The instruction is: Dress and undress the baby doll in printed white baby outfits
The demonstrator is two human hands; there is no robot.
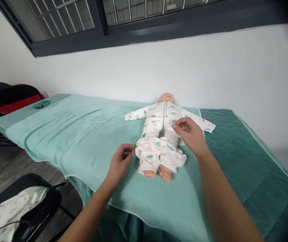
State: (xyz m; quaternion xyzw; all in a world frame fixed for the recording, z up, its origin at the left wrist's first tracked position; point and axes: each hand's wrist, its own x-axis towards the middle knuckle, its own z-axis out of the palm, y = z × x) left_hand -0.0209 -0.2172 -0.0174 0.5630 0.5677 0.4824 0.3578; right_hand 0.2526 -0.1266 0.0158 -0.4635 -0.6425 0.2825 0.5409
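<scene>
A baby doll [166,97] lies on its back, its head toward the wall and its bare feet toward me. It wears a white printed jacket [154,118], parted down the front with the sleeves spread. Matching pants [147,155] are bunched around its legs, below the bare-looking grey-white torso. Beside the pants' left edge is my left hand [120,164], fingers curled and tips close together; contact with the cloth is unclear. Over the jacket's right front panel, my right hand [191,135] has thumb and forefinger pinched; what lies between them is hidden.
The bed carries a light green cover [83,131] and a darker quilted cover [237,151] at right. A black chair [40,198] at lower left holds white printed cloth [18,208] and a cable. More chairs stand at far left. A white wall [134,74] and barred window rise behind.
</scene>
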